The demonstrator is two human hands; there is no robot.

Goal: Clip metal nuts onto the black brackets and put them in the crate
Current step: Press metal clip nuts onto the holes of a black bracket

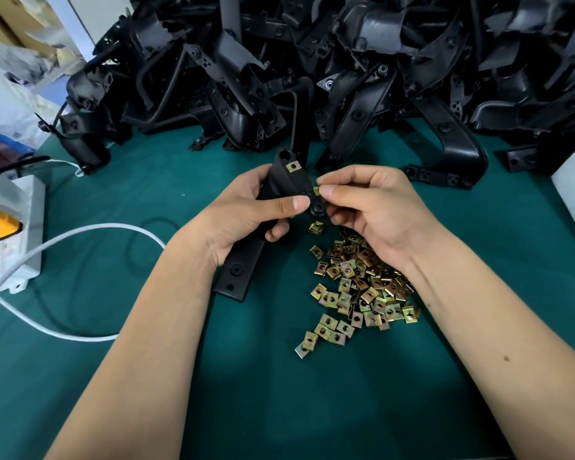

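The left hand [246, 210] grips a black bracket [281, 184] around its middle, holding it above the green table [130, 200]. The right hand [372, 207] pinches a metal nut [316, 191] against the bracket's edge; another nut [292, 167] is already clipped near the top end. Loose nuts [359, 287] lie heaped under the right wrist, a pile of brackets [312, 68] behind, a white cable [80, 234] to the left
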